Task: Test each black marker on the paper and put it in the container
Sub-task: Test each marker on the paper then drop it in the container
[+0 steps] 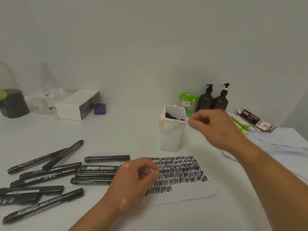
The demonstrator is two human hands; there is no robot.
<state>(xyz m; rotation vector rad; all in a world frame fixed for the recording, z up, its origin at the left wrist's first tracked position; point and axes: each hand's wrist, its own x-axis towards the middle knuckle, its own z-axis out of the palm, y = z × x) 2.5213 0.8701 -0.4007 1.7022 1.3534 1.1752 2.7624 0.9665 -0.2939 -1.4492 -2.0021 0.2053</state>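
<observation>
The left hand [136,177] rests with loosely curled fingers on the left edge of the paper [191,192], probably to keep it from sliding, and holds nothing. The right hand [215,127] is blurred just beside the container [171,139], and I cannot tell if it pinches anything. Some markers [171,116] stand upright in the container, while the other markers [93,174] lie flat on the tabletop [116,130], mostly with the long axis left to right.

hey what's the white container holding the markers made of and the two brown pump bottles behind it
White container: matte opaque plastic, seemingly, with rounded moulded corners and a bendy-looking handle. Brown pump bottles: glossy, dark translucent amber, plastic or glass; the highlights alone cannot settle which.
</observation>
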